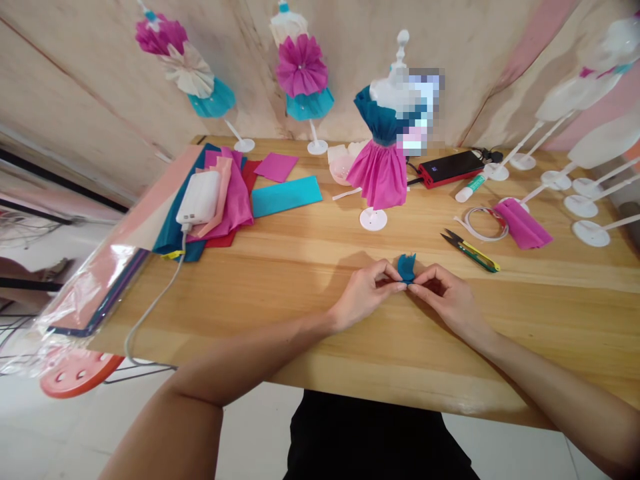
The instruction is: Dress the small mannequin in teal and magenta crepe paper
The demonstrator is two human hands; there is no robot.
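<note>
Between my two hands, just above the wooden table (pixel 280 287), is a small piece of dark teal crepe paper (pixel 407 267). My left hand (pixel 367 290) pinches its lower left edge between thumb and fingers. On the other side, my right hand (pixel 445 293) pinches the lower right edge, its fingertips close to those of the left. The paper's upper end fans out with a jagged top. Behind it stands a small white mannequin (pixel 395 93) wearing a teal paper top and a pink paper skirt (pixel 381 175).
Thread snips (pixel 470 251), a rolled pink paper (pixel 525 223), a ribbon coil (pixel 483 230), a glue stick (pixel 471 189) and a power bank (pixel 453 168) lie to the right. A white power bank (pixel 199 198) rests on folded papers at left. Bare mannequins (pixel 580 100) crowd the right corner.
</note>
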